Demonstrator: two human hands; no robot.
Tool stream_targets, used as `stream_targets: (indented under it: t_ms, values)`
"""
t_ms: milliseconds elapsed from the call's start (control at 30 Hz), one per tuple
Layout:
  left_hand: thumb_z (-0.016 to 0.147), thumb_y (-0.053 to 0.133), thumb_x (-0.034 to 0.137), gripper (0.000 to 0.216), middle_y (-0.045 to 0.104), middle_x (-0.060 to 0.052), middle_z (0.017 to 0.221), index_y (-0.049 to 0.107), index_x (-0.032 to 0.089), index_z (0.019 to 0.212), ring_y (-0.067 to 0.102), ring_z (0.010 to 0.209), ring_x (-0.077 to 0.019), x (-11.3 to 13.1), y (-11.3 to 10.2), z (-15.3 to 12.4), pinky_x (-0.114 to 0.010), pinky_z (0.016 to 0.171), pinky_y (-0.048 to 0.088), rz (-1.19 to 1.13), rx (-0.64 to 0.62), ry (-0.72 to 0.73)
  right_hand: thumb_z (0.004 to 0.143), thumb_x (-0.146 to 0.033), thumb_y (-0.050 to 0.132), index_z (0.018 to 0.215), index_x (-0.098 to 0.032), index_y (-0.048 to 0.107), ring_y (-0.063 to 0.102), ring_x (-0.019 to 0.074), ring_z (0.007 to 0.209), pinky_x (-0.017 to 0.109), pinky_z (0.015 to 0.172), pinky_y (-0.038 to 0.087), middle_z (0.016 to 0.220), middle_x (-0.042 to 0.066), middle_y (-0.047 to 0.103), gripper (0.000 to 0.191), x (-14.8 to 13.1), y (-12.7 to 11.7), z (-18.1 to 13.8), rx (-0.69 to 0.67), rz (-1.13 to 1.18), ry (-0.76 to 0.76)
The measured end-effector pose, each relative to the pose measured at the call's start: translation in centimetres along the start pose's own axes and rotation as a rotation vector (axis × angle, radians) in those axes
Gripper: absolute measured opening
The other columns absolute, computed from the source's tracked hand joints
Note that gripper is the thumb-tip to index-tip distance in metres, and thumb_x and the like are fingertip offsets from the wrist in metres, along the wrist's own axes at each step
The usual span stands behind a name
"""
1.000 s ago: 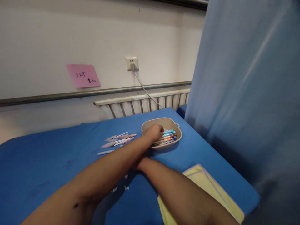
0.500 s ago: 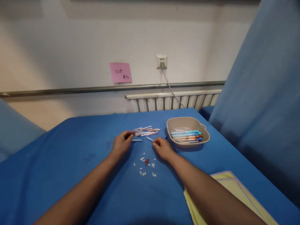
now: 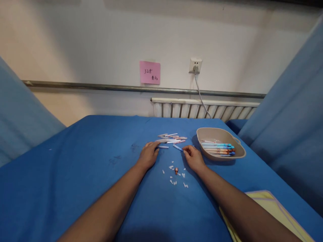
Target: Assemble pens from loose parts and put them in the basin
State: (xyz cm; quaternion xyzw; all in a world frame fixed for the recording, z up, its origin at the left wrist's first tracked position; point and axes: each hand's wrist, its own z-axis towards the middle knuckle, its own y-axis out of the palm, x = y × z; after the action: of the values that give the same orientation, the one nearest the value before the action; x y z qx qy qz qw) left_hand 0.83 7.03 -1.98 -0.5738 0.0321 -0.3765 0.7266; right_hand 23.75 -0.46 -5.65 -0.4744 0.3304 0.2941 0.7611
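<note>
My left hand point(image 3: 148, 155) rests on the blue table cloth point(image 3: 75, 168), fingers curled, its fingertips touching a pale blue pen barrel point(image 3: 163, 147). My right hand point(image 3: 193, 157) pinches the end of another blue pen part point(image 3: 177, 147). Just beyond both hands lies a heap of loose pen parts point(image 3: 172, 138). Small white caps and one brown piece point(image 3: 176, 170) are scattered between my wrists. A beige tray point(image 3: 237, 155) to the right holds several assembled pens point(image 3: 218, 149).
A yellow cloth point(image 3: 277, 208) lies at the near right corner. Blue curtains hang on both sides. Behind the table are a radiator point(image 3: 202, 109), a wall socket point(image 3: 195, 65) with a cable, and a pink note point(image 3: 149, 72).
My left hand left the tray and came back to the loose pen parts; my right hand took hold of a blue pen part. The view swung left and steadied.
</note>
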Motion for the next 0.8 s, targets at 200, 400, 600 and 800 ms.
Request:
stream_targets:
  t_ms: [200, 400, 600, 800]
  values:
    - [0.084, 0.052, 0.026, 0.03, 0.063, -0.008, 0.105, 0.062, 0.025, 0.112, 0.051, 0.101, -0.0254, -0.1, 0.2, -0.1, -0.039, 0.089, 0.038, 0.128, -0.061, -0.001, 0.088, -0.016, 0.041, 0.108, -0.019, 0.061, 0.054, 0.0175, 0.104, 0.028, 0.09, 0.039, 0.111, 0.007, 0.063, 0.028, -1.9, 0.5, 2.7, -0.134, -0.505, -0.186]
    - [0.079, 0.059, 0.026, 0.012, 0.062, -0.007, 0.094, 0.065, 0.02, 0.088, 0.051, 0.094, -0.0237, 0.0, -0.2, -0.4, -0.035, 0.084, 0.038, 0.028, -0.07, -0.045, 0.09, -0.019, 0.041, 0.103, -0.02, 0.066, 0.054, 0.0204, 0.101, 0.031, 0.09, 0.036, 0.109, 0.009, 0.064, 0.028, -3.3, 2.2, 5.8, -0.275, -0.672, -0.21]
    - [0.079, 0.058, 0.025, 0.008, 0.064, -0.005, 0.088, 0.061, 0.02, 0.085, 0.055, 0.088, -0.0212, -0.2, -0.2, -0.5, -0.032, 0.081, 0.041, -0.118, -0.068, -0.106, 0.085, -0.022, 0.049, 0.096, -0.019, 0.068, 0.058, 0.0237, 0.098, 0.03, 0.081, 0.041, 0.101, 0.013, 0.066, 0.022, -4.5, 2.9, 7.7, -0.404, -0.761, -0.262]
    - [0.085, 0.047, 0.028, 0.012, 0.064, -0.005, 0.09, 0.053, 0.018, 0.091, 0.06, 0.085, -0.0187, -1.5, 0.3, -0.2, -0.033, 0.079, 0.046, -0.366, 0.141, -0.277, 0.074, -0.02, 0.063, 0.089, -0.019, 0.068, 0.062, 0.0247, 0.091, 0.029, 0.077, 0.043, 0.097, 0.012, 0.068, 0.015, -5.2, 2.4, 8.4, -0.49, -0.794, -0.337]
